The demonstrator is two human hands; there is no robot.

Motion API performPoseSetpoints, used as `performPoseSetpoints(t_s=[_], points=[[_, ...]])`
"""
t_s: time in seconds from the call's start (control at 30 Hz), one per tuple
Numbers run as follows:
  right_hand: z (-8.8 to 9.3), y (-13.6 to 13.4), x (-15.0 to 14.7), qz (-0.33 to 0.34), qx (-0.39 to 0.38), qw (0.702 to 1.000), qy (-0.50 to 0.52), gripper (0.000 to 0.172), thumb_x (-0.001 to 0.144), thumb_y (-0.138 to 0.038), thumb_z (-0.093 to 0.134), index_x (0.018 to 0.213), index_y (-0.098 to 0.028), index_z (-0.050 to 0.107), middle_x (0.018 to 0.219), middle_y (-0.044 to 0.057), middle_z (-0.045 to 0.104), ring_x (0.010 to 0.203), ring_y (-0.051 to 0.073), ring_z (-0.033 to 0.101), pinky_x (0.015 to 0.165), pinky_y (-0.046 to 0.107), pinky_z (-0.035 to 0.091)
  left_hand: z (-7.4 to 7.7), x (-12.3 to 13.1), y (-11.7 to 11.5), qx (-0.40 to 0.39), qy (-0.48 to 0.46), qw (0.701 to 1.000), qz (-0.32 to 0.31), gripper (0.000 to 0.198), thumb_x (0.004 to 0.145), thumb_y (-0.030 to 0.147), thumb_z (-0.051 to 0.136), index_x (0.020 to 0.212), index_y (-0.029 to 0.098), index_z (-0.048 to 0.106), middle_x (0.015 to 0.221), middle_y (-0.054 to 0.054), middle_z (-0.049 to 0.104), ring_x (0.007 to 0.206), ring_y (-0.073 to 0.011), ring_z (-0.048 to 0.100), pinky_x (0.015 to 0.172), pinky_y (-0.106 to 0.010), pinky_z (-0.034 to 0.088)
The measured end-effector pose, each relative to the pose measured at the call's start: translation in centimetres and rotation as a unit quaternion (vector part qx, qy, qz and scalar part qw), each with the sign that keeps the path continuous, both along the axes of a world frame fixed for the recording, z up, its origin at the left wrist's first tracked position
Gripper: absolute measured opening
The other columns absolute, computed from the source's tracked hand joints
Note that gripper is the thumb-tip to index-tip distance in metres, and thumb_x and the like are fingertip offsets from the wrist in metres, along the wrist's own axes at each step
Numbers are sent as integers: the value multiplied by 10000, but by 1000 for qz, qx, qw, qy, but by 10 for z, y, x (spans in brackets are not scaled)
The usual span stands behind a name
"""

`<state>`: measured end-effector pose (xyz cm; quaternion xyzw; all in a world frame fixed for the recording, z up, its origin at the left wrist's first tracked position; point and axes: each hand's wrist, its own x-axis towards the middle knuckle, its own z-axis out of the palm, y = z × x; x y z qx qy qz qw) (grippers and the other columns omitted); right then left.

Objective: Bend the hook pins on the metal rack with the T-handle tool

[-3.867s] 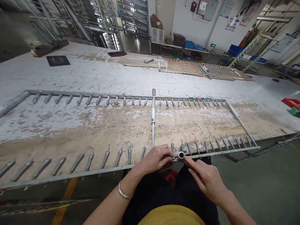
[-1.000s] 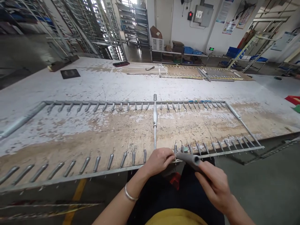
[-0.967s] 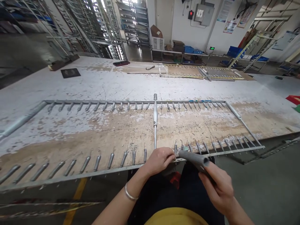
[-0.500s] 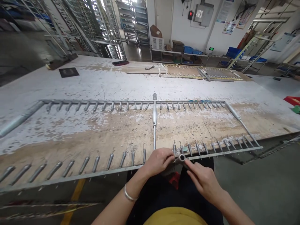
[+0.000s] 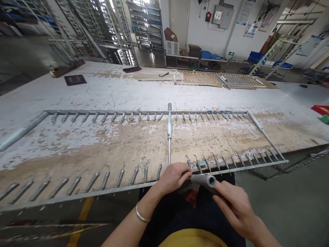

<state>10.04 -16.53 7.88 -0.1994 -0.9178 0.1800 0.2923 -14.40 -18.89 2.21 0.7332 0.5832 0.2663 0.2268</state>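
A long metal frame (image 5: pixel 169 147) lies on the workbench, with rows of springs (image 5: pixel 133 175) along its back and front bars. Thin hooked wires stick out of the front springs. My left hand (image 5: pixel 174 176) is closed on the front bar near the lower end of the central rod, its thumb and fingers pressed together. Closed around a grey hollow metal tube (image 5: pixel 202 179) is my right hand (image 5: pixel 232 202), its forefinger by the open end. The tube tilts sideways just in front of the bar, its far end close to my left fingertips.
A smaller frame on a board (image 5: pixel 200 79), a wrench (image 5: pixel 163 74) and a phone (image 5: pixel 132 69) lie along the bench's far side. A dark flat plate (image 5: pixel 75 80) is at the far left. At the right edge sits a red bin (image 5: pixel 321 109).
My right hand has moved right and slightly down, and the tube has swung over with its open end to the right. Front springs near my hands have shifted tilt. My left hand stays put.
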Motion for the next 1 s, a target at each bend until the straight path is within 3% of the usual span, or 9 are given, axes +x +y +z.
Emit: performPoseSetpoints(t_s=[0.07,0.23,0.4,0.57,0.8,0.93,1.0], points=[[-1,1,1,-11,2,999,43,437,953,-119,433,1374,-232,460,796,41,637,673,172,616,597,269,472,0,0,0,3,1,1000,3,207,912,252,471,837,191,653,793,-21,664,754,-140,590,681,-227,406],[-2,4,-2,1,10,994,-108,392,978,-195,431,1365,-208,490,713,18,589,563,152,570,499,245,412,1,0,-1,-2,-4,1000,-5,222,923,257,461,827,190,650,791,-18,659,753,-134,587,694,-226,412],[4,2,2,-12,-4,999,53,441,944,-126,457,1372,-232,467,764,27,628,650,168,607,587,259,465,0,-1,-2,4,-7,1000,-3,196,913,255,481,844,187,651,797,-24,655,762,-139,583,692,-230,410],[-10,7,-1,-14,1,997,-82,388,981,-204,428,1362,-199,502,707,19,613,575,145,592,505,229,440,-1,-2,-1,0,-18,1000,-14,211,927,266,473,838,184,646,790,-25,647,765,-134,578,699,-227,411],[2,12,10,-87,-39,990,106,408,928,-145,524,1317,-269,526,1005,59,709,863,200,691,701,264,558,2,-5,-3,23,-61,998,-24,167,905,269,535,816,181,647,769,-26,624,765,-133,567,704,-235,414],[-9,9,9,-95,-36,987,125,384,925,-161,530,1297,-257,546,903,56,706,769,197,685,637,270,551,1,-5,-4,28,-67,997,-29,159,905,261,543,814,181,646,777,-31,617,785,-137,560,716,-241,416],[-17,8,5,-70,-33,994,79,356,948,-183,492,1295,-224,555,794,47,676,668,174,655,575,254,519,0,-5,-4,29,-58,997,-29,168,910,269,533,826,181,648,787,-36,616,793,-142,557,714,-245,417]])
